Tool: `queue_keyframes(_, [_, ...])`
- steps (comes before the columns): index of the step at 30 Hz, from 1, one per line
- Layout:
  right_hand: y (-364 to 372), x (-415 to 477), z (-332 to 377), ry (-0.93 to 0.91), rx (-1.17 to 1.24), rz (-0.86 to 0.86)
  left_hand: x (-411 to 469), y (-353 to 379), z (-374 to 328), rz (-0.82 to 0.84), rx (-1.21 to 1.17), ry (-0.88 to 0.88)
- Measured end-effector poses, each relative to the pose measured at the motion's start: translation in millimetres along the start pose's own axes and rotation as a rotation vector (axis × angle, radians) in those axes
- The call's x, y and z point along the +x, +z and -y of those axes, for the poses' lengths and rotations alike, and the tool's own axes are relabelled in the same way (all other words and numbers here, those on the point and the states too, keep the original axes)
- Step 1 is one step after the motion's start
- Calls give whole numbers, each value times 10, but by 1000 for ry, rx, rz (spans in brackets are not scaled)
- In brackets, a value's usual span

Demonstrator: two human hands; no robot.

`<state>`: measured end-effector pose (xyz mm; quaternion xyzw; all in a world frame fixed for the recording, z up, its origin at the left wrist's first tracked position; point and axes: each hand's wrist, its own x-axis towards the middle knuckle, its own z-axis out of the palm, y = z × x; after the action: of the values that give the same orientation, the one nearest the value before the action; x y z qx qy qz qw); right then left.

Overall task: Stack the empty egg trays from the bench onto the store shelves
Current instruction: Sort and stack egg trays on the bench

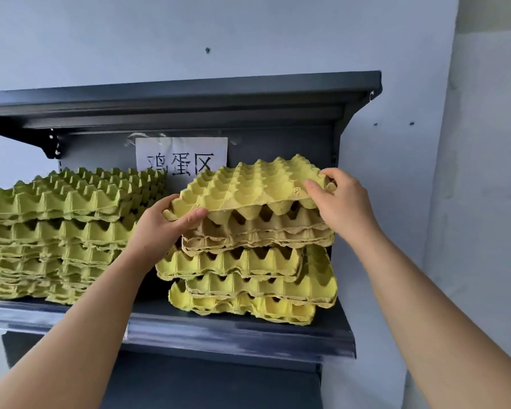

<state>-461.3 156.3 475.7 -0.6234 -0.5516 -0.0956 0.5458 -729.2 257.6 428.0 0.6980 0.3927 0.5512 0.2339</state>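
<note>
A yellow-green egg tray (248, 184) lies tilted on top of the right-hand stack of trays (248, 270) on the dark shelf (239, 335). My left hand (160, 228) grips its near left corner, thumb under the rim. My right hand (340, 199) grips its right edge, fingers curled over the top. The stack below holds several yellow and brownish trays, unevenly aligned. A second, wider stack of green trays (56, 231) fills the left part of the same shelf.
A paper sign (183, 154) with handwritten characters is taped to the shelf's back panel behind the stacks. An upper shelf board (189, 95) overhangs close above. A pale wall (469, 172) runs to the right of the unit.
</note>
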Motion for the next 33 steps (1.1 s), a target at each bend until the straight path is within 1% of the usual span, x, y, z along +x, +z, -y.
queue_keyframes(9, [386, -20, 88, 64, -308, -18, 296, -63, 486, 125, -34, -32])
queue_keyframes(12, [393, -100, 91, 69, -405, 16, 321, -61, 529, 140, -37, -32])
queue_keyframes(14, [391, -155, 98, 56, -422, 14, 309, -61, 507, 141, -21, -24])
queue_keyframes(17, [371, -199, 108, 27, -389, -34, 258, -72, 449, 92, 44, 15])
queue_keyframes(20, [320, -269, 123, -26, -394, -40, 181, -64, 395, -1, 204, 124])
queue_keyframes(23, [223, -391, 148, -72, -392, -33, 22, -8, 264, -108, 361, 305])
queue_keyframes(26, [41, -589, 135, -116, -377, -42, -259, 139, 36, -172, 394, 512])
queue_keyframes(28, [-130, -763, 65, -138, -366, -42, -507, 296, -112, -165, 368, 588])
queue_keyframes(33, [-672, -1290, -422, -86, -397, -8, -1252, 963, -337, -30, 304, 683])
